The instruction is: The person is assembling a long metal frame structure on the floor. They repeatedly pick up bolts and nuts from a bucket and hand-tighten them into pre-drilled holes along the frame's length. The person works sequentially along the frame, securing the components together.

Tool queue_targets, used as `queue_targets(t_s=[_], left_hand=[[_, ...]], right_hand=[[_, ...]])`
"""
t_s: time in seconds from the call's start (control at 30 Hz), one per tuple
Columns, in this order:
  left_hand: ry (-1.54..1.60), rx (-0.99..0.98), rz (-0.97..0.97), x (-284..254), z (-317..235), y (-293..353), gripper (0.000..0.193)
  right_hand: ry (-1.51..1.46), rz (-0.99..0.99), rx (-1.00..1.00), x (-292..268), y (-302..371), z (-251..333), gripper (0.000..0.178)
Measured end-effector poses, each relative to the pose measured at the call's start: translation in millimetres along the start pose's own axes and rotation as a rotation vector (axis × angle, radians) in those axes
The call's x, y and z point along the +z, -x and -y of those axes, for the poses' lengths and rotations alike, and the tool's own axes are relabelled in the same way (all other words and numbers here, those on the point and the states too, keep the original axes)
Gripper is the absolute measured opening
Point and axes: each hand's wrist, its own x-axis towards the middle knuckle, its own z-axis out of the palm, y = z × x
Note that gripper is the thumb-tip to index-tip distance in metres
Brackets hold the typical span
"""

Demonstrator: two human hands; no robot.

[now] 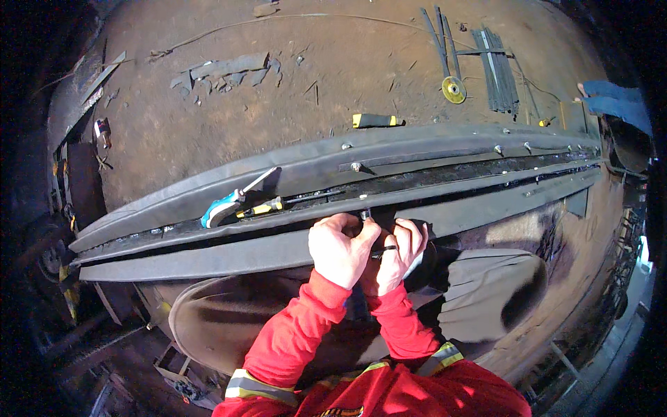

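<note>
My left hand (pixel 338 251) is closed at the near edge of a long grey metal beam (pixel 208 256), thumb and forefinger pinched by a small dark metal cylinder (pixel 366 214). Right beside it, my right hand (pixel 396 258) has curled fingers, one with a dark ring; whatever they grip is hidden. Inside the beam's channel to the left lie a screwdriver with a yellow and black handle (pixel 261 208) and a tool with a blue and white handle (pixel 221 210), its pale shaft pointing up. Bolts with nuts (pixel 356 167) stick out along the far strip.
Beyond the beam, a yellow and black tool handle (pixel 377 121) lies on the brown floor. Farther right are a yellow disc (pixel 454 90) and a bundle of grey strips (pixel 495 73). Broken grey pieces (pixel 229 67) lie at the far left. Another person's blue sleeve (pixel 615 104) shows at the right.
</note>
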Motion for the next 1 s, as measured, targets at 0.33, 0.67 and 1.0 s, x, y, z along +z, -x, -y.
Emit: queue_targets(t_s=[0.33,0.67,1.0], left_hand=[[-0.429,0.290,0.043,-10,-12,0,0.035],[-0.221,0.263,0.013,0,2,-2,0.038],[-0.093,0.157,-0.012,-1,-2,-2,0.035]], right_hand=[[0.058,0.041,-0.006,7,2,-1,0.021],[0.026,0.075,0.021,3,-4,2,0.022],[0.008,0.015,0.008,5,-1,-2,0.033]])
